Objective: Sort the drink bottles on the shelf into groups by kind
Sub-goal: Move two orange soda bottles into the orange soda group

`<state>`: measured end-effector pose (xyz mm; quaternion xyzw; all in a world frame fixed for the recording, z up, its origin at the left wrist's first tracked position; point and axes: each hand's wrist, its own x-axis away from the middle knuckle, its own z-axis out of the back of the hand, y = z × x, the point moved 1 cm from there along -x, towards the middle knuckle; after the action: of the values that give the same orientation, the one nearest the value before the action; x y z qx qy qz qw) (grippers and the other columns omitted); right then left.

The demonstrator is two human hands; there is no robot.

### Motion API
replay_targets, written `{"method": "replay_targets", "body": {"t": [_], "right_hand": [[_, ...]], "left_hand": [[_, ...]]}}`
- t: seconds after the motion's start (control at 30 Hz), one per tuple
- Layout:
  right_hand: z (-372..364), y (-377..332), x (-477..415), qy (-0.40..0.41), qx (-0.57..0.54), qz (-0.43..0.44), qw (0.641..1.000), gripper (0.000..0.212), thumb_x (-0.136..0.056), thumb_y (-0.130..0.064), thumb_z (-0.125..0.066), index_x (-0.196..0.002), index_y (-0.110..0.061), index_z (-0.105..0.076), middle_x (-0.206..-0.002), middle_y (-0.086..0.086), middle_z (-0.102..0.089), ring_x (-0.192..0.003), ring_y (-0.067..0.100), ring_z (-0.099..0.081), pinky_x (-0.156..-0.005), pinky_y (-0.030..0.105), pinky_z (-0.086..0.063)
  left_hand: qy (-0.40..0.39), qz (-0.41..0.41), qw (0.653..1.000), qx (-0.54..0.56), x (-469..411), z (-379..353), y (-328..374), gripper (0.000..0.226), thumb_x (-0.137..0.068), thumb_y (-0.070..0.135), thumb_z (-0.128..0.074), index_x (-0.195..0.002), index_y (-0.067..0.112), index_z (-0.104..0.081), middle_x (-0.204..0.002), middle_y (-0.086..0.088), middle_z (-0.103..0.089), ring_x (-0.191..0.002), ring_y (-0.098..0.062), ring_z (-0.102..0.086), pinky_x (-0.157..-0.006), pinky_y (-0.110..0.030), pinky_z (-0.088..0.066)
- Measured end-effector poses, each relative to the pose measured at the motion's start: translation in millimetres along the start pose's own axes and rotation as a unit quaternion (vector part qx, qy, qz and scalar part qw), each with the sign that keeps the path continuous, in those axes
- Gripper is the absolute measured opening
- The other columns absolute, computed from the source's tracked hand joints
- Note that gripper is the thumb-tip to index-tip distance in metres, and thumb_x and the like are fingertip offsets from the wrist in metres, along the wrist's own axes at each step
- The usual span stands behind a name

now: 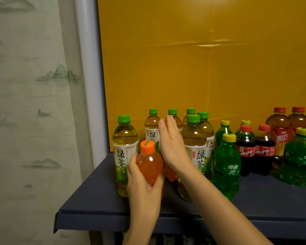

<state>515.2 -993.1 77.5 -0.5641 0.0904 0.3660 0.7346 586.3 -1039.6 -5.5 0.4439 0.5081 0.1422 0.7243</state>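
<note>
While the left hand (141, 181) grips an orange bottle (149, 160) at lower centre of the shelf (95, 207), the right hand (171, 144), fingers flat and open, hides green tea bottles (125, 147) behind; cola bottles (245, 147) crowd the right edge.

Tea bottles (193, 138) left on shelf (95, 206); soda bottles (226, 167) right.

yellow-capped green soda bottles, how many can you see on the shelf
4: one at the front centre, two in the row behind it, and one at the far right. More may be hidden past the right edge.
</note>
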Motion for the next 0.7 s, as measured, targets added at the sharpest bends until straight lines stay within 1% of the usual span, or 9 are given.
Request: {"method": "replay_targets", "body": {"t": [0.1,0.2,0.3,0.37,0.47,0.53,0.57,0.63,0.7], "right_hand": [[-10.0,7.0,-3.6,0.033,0.031,0.008,0.999,0.057,-0.1,-0.028,-0.026,-0.147,-0.01,0.0,-0.158,0.004,0.008,-0.144,0.012,0.012,-0.113,0.023,0.008],[-19.7,14.6,-4.9,0.075,0.075,0.023,0.994,0.061,-0.098,-0.017,-0.031,-0.146,-0.008,0.005,-0.157,0.005,0.016,-0.143,0.015,0.018,-0.105,0.017,0.012],[-31.0,21.2,-6.6,0.097,0.114,0.011,0.989,0.066,-0.095,-0.009,-0.035,-0.146,-0.006,0.005,-0.156,0.007,0.017,-0.144,0.018,0.018,-0.101,0.016,0.013],[-37.9,26.3,-7.9,0.118,0.126,0.0,0.985,0.068,-0.093,-0.007,-0.037,-0.146,-0.005,0.005,-0.157,0.008,0.017,-0.144,0.019,0.017,-0.103,0.016,0.012],[-44.3,32.3,-5.0,0.153,0.134,-0.016,0.979,0.072,-0.092,-0.007,-0.041,-0.147,-0.008,0.006,-0.157,0.003,0.018,-0.145,0.018,0.005,-0.112,0.02,-0.007],[-45.7,35.2,-1.2,0.17,0.139,-0.038,0.975,0.075,-0.092,-0.008,-0.043,-0.147,-0.013,0.007,-0.157,-0.001,0.018,-0.143,0.015,-0.011,-0.106,0.021,-0.021],[-46.7,36.7,0.0,0.177,0.136,-0.049,0.974,0.077,-0.092,-0.008,-0.044,-0.147,-0.015,0.009,-0.157,-0.002,0.017,-0.142,0.013,-0.014,-0.104,0.019,-0.022],[-49.7,39.2,0.0,0.195,0.127,-0.076,0.97,0.081,-0.091,-0.007,-0.047,-0.147,-0.017,0.011,-0.159,0.0,0.004,-0.142,0.015,-0.018,-0.105,0.022,-0.025],[-55.5,40.8,-0.5,0.228,0.133,-0.105,0.959,0.086,-0.088,-0.009,-0.052,-0.147,-0.019,0.01,-0.155,0.006,-0.022,-0.136,0.023,-0.034,-0.104,0.034,-0.034]], "left_hand": [[-0.005,0.025,1.0,0.014,8.5,25.1,1.6,0.078,-0.065,0.028,-0.077,-0.128,0.034,-0.032,-0.125,0.007,-0.044,-0.111,-0.013,-0.044,-0.085,-0.026,-0.035],[-0.003,0.04,0.999,0.034,10.9,47.4,1.7,0.082,-0.048,0.042,-0.071,-0.119,0.042,-0.028,-0.119,0.01,-0.044,-0.108,-0.011,-0.044,-0.086,-0.029,-0.037],[0.014,0.053,0.997,0.058,8.1,64.8,-1.6,0.083,-0.042,0.04,-0.071,-0.117,0.04,-0.035,-0.122,0.004,-0.051,-0.11,-0.02,-0.052,-0.091,-0.038,-0.044],[0.029,0.043,0.996,0.069,5.0,76.4,-2.9,0.078,-0.043,0.035,-0.072,-0.114,0.04,-0.04,-0.118,0.001,-0.055,-0.107,-0.022,-0.055,-0.087,-0.036,-0.047],[0.032,0.028,0.994,0.1,-6.0,92.7,-6.4,0.066,-0.045,0.031,-0.073,-0.102,0.047,-0.043,-0.104,0.016,-0.056,-0.096,-0.012,-0.058,-0.074,-0.022,-0.045],[0.019,0.028,0.991,0.131,-14.7,101.4,-11.4,0.068,-0.044,0.041,-0.085,-0.098,0.05,-0.045,-0.096,0.022,-0.061,-0.09,-0.005,-0.06,-0.068,-0.015,-0.047],[0.013,0.026,0.989,0.143,-19.7,105.7,-15.3,0.071,-0.039,0.05,-0.086,-0.097,0.051,-0.046,-0.092,0.027,-0.063,-0.087,0.0,-0.062,-0.063,-0.011,-0.049],[-0.002,0.031,0.987,0.159,-32.7,114.3,-23.2,0.079,-0.023,0.062,-0.077,-0.096,0.056,-0.049,-0.089,0.035,-0.063,-0.084,0.008,-0.062,-0.062,-0.012,-0.05],[-0.028,0.049,0.983,0.177,-45.1,119.9,-30.6,0.084,-0.012,0.072,-0.074,-0.092,0.063,-0.049,-0.091,0.03,-0.065,-0.085,0.003,-0.063,-0.071,-0.019,-0.047]]}}
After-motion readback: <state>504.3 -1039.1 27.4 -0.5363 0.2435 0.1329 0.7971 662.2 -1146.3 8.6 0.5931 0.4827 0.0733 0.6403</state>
